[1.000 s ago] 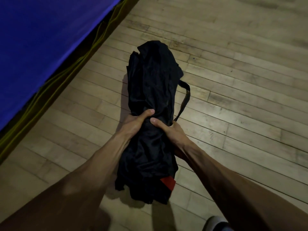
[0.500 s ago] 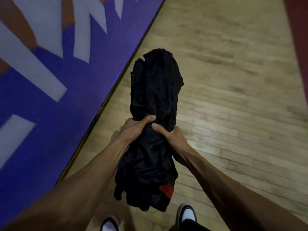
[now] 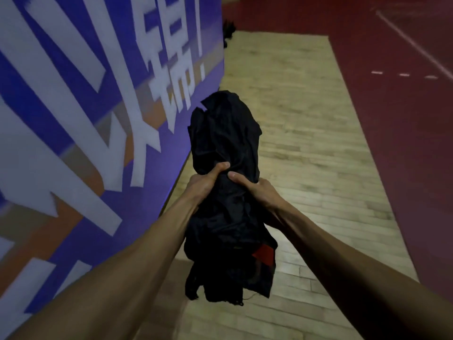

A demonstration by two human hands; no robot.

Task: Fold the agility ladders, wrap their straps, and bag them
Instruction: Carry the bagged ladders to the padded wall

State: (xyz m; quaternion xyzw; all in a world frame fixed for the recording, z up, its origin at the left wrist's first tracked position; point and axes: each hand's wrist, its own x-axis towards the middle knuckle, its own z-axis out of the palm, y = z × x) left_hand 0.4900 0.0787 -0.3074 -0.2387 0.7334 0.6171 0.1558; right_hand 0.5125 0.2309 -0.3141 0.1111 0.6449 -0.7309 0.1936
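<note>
A long black fabric bag (image 3: 225,133) hangs in the air in front of me, bulging with something inside. A red patch (image 3: 264,252) shows near its loose lower end. My left hand (image 3: 206,181) grips the bag around its middle from the left, thumb on top. My right hand (image 3: 255,190) grips the same spot from the right, its thumb close to the left thumb. The ladders themselves are hidden inside the cloth.
A blue padded wall (image 3: 73,143) with large white and orange lettering runs along my left. Pale wooden floor (image 3: 306,155) stretches ahead, bordered on the right by dark red flooring (image 3: 404,143) with white lines. A small dark object (image 3: 228,30) lies far ahead by the wall.
Both hands have lifted the bag off the floor and kept their grip. My view has risen and turned along the blue wall; the bag's strap is no longer seen.
</note>
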